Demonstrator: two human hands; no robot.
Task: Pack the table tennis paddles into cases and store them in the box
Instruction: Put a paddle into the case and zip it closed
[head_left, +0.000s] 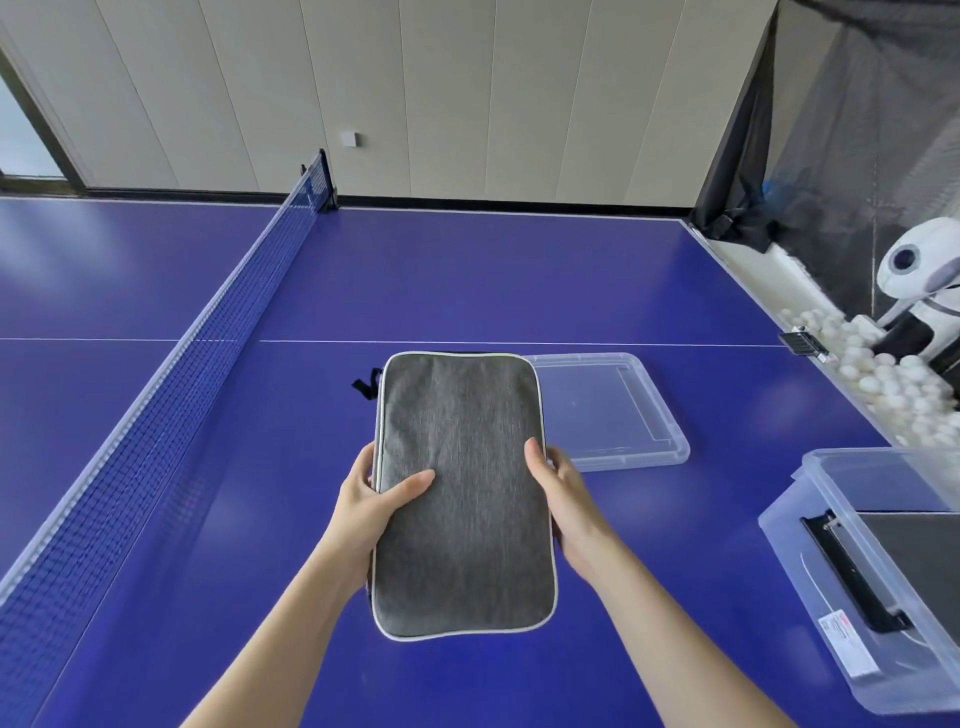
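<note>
A grey fabric paddle case (462, 493) with pale piping is held flat above the blue table, its long axis pointing away from me. My left hand (376, 501) grips its left edge, thumb on top. My right hand (558, 491) grips its right edge, fingers underneath. A black strap sticks out at the case's far left corner. The clear plastic box (831, 587) stands at the right edge of the table with another dark case (914, 561) lying inside it. No bare paddle is visible.
The box's clear lid (623, 410) lies flat on the table behind the held case. The net (171, 395) runs along the left. A white ball machine (919, 291) and a trough of several white balls (878, 374) line the table's right end.
</note>
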